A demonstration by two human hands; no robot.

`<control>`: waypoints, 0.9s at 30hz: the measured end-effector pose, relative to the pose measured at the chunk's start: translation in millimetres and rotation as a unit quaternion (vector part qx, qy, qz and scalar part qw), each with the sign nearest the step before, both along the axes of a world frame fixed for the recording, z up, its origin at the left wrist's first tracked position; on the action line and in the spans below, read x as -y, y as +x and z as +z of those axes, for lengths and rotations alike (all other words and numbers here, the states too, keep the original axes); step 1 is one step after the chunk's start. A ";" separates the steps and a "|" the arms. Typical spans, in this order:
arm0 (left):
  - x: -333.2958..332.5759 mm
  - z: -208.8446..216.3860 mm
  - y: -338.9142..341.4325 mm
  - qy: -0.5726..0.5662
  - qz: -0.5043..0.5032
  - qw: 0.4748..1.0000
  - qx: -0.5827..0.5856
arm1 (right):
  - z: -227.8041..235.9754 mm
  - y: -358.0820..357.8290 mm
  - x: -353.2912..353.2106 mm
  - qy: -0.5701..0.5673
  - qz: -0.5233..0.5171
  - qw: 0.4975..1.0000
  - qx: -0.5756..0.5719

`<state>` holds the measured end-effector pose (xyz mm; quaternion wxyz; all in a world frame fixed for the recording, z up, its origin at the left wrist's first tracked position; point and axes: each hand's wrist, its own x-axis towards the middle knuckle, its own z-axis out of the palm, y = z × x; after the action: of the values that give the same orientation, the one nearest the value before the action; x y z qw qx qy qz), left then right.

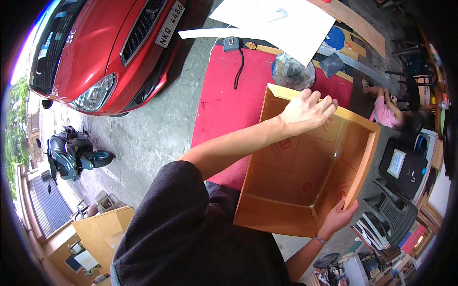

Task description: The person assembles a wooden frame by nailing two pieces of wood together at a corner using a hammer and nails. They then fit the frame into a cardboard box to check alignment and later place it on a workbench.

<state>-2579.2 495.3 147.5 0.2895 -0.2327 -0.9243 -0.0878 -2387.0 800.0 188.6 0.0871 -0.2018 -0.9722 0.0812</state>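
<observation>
An open wooden box [296, 167], shaped like a drawer, is tilted in front of me with its hollow side toward me. Red printed marks show on its inner panels. My left hand [310, 110] reaches across and is closed over its far rim, fingers curled; whether something small is also under them is hidden. Lower down, my right hand [338, 217] grips the right wall, thumb on the inner face. Just beyond the box, a clear round plastic container or bag [293, 71] stands on the red tabletop [229, 119].
A tape measure [231, 44] with a black strap, a dark grey square piece [331, 64] and a large white sheet [286, 28] lie at the far side. A red car [114, 57] and motorcycle [71, 155] stand left. At right are a person in pink [386, 110] and a grey plastic chair [393, 212].
</observation>
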 end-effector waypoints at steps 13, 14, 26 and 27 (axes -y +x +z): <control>-0.5 -1.7 0.8 0.030 -0.011 0.999 0.010 | 4.9 -1.0 1.7 -0.013 -0.007 1.000 -0.001; -0.5 -2.4 1.3 0.028 -0.006 1.000 0.009 | 7.3 -1.2 3.8 -0.013 -0.008 1.000 0.004; 1.3 -4.8 2.2 0.034 0.008 0.999 -0.008 | -2.6 3.5 -2.6 0.006 0.013 1.000 -0.008; 1.6 -6.1 1.9 0.032 0.008 0.999 -0.011 | -4.7 4.5 -4.1 0.017 0.017 1.000 -0.011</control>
<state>-2577.3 493.7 141.5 0.3075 -0.2165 -0.9198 -0.1121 -2382.5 804.1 183.8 0.0996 -0.1832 -0.9756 0.0687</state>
